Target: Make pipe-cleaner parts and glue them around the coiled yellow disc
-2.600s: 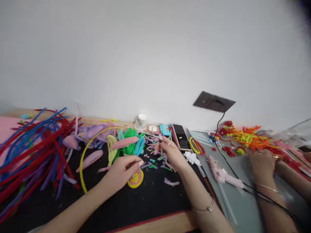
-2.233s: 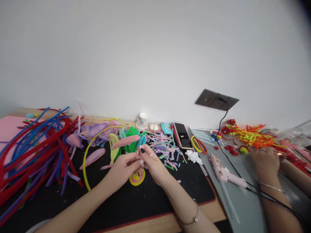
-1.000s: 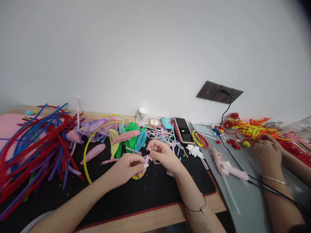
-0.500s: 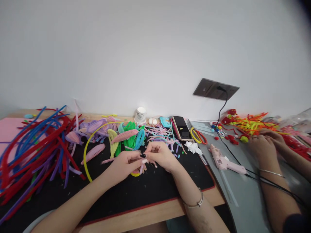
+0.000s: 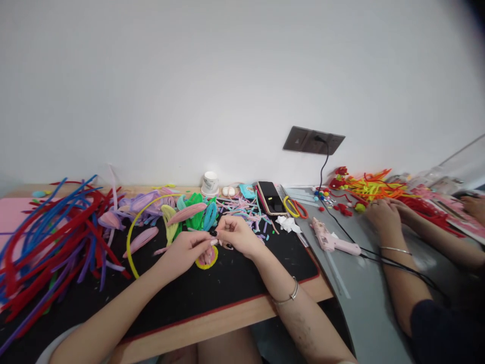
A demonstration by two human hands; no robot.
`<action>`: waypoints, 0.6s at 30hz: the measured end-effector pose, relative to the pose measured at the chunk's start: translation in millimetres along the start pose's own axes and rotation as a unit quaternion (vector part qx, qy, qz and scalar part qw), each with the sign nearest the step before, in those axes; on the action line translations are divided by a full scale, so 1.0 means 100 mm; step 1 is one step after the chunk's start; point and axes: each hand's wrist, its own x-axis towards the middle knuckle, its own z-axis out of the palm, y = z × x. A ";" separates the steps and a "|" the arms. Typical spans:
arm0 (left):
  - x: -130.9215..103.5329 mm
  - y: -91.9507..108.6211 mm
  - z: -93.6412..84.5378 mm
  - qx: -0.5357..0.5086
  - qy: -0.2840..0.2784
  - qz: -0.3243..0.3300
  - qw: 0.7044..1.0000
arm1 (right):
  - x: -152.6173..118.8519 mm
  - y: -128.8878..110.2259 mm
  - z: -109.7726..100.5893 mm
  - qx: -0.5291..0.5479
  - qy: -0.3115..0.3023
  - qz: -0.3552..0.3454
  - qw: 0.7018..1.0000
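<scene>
My left hand (image 5: 189,247) and my right hand (image 5: 238,236) meet fingertip to fingertip above the black mat (image 5: 242,288). Both are closed in a pinch on a short piece of pipe cleaner, mostly hidden by the fingers. Just below them is a round pink piece with a fuzzy yellow rim (image 5: 206,266); whether it lies on the mat or hangs from the fingers I cannot tell. Beyond my hands lie bent pipe cleaner bundles: a pink loop (image 5: 187,213), a yellow one (image 5: 171,216), green ones (image 5: 194,222) and a blue one (image 5: 209,215).
Red and blue pipe cleaners (image 5: 56,237) spread at left. A paper cup (image 5: 209,183), cut pieces (image 5: 242,209), a phone (image 5: 271,197), scissors (image 5: 295,207) and tissue (image 5: 288,224) stand along the back. A pink glue gun (image 5: 333,242) with a cord lies right, beside a co-worker's hands (image 5: 386,217).
The view has turned slightly right, so things sit further left. The pink and yellow round piece shows more fully under my fingers. My hands stay pinched together.
</scene>
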 end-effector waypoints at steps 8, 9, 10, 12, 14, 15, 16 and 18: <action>-0.04 0.10 -0.04 0.123 0.061 0.063 0.989 | 0.02 0.06 0.00 0.129 0.004 0.030 0.991; -0.04 0.11 -0.04 0.119 0.065 0.062 0.989 | 0.03 0.07 0.00 0.135 0.006 0.027 0.991; -0.04 0.11 -0.04 0.112 0.065 0.061 0.990 | 0.04 0.08 0.00 0.138 0.009 0.024 0.990; -0.03 0.11 -0.05 0.100 0.066 0.057 0.991 | 0.05 0.09 0.00 0.137 0.020 0.020 0.990; -0.01 0.09 -0.05 0.067 0.067 0.048 0.994 | 0.06 0.10 0.00 0.126 0.039 0.017 0.991; 0.00 0.09 -0.05 0.043 0.066 0.041 0.996 | 0.07 0.11 0.00 0.118 0.046 0.016 0.992; 0.01 0.08 -0.05 0.015 0.066 0.034 0.997 | 0.07 0.12 0.00 0.111 0.049 0.017 0.993; 0.02 0.06 -0.05 -0.031 0.066 0.021 0.997 | 0.08 0.14 0.00 0.094 0.047 0.015 0.994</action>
